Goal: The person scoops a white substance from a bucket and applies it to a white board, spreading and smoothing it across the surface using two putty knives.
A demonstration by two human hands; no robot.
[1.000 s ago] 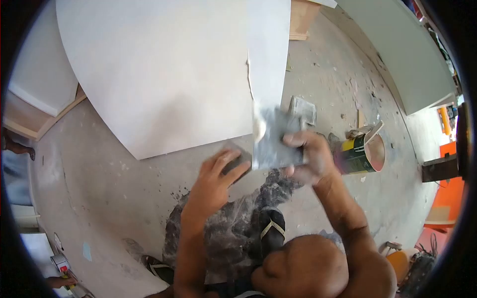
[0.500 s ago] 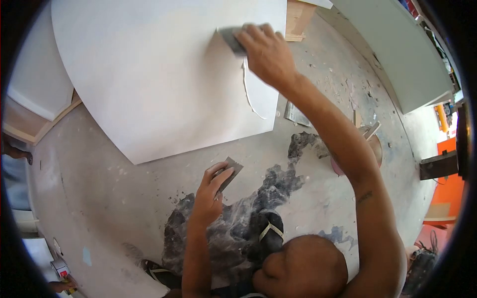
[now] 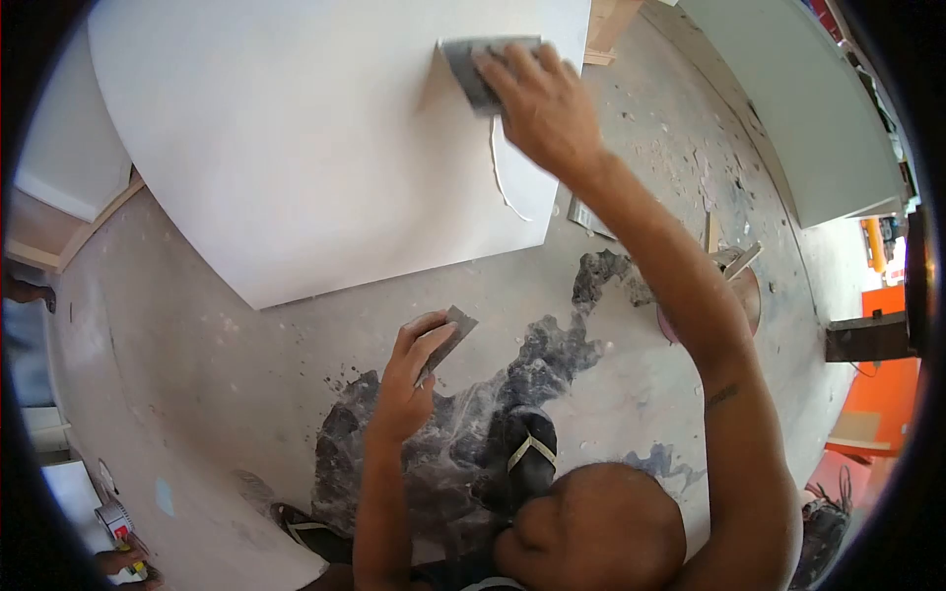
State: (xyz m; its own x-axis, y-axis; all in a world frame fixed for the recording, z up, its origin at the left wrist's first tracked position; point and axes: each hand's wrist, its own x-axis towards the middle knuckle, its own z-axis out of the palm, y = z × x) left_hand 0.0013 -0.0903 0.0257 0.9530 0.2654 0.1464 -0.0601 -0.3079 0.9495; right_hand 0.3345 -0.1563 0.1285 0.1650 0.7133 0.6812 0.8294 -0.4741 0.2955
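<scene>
My right hand (image 3: 552, 103) grips a wide grey scraper blade (image 3: 473, 77), which lies against the large white panel (image 3: 276, 148) near its upper right part. A thin raised line of white paste (image 3: 500, 172) runs down from the blade and curves towards the panel's lower right edge. Lower down, my left hand (image 3: 404, 379) holds a smaller grey scraper (image 3: 448, 340) between thumb and fingers, above the floor and apart from the panel.
Behind my right forearm stands a bucket (image 3: 746, 295) with a stick across it, near a flat metal tool (image 3: 588, 219). A long pale panel (image 3: 798, 108) is at upper right. At lower left another person's hand (image 3: 118, 561) shows. Dark stains (image 3: 424, 463) mark the floor.
The blade in my right hand has turned so more of its face shows, and that hand is slightly further right and up. The view has shifted a little. My left hand keeps its scraper.
</scene>
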